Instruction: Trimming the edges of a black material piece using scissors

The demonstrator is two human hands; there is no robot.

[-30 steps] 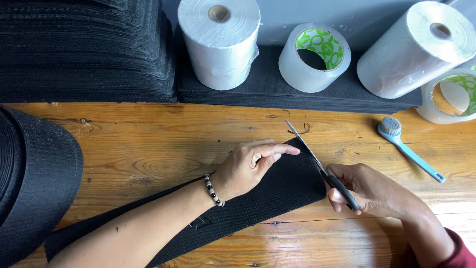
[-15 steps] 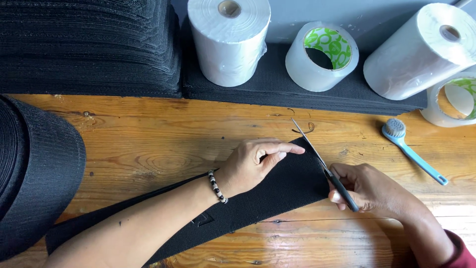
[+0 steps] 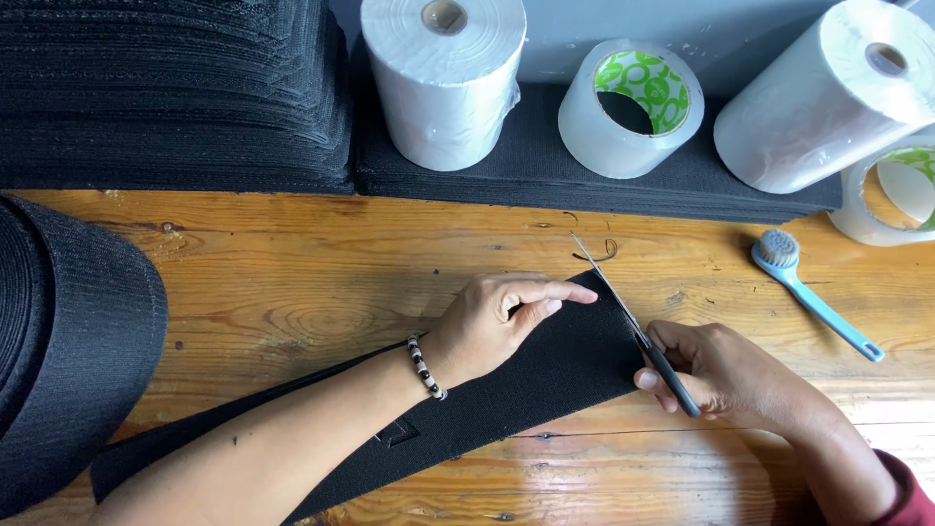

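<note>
While the left hand (image 3: 497,321) lies flat with fingers spread on the black webbing strip (image 3: 545,375), pinning it to the bench (image 3: 292,282), the right hand (image 3: 721,370) is closed around the dark handles of a pair of scissors (image 3: 633,331). The strip runs as a long band from the lower side near the left forearm up toward the gap between the two hands, so its long axis slants from the person's left and near side to the right and far side. Its free end sits directly under the scissor blades, which cross it nearly square to that axis, tips pointing away from the person past the left fingertips. The blades look almost closed, though how far the cut has gone cannot be told. The right hand is the nearer one to the strip's end; the left presses just beside the cutting line, on the roll side.

Left of the left forearm stands a big black webbing roll (image 3: 68,341). Beyond both hands lie stacked black strips (image 3: 166,97), two white paper rolls (image 3: 443,78), and a tape roll (image 3: 628,107). A blue brush (image 3: 813,292) rests beyond the right hand, apart from it.
</note>
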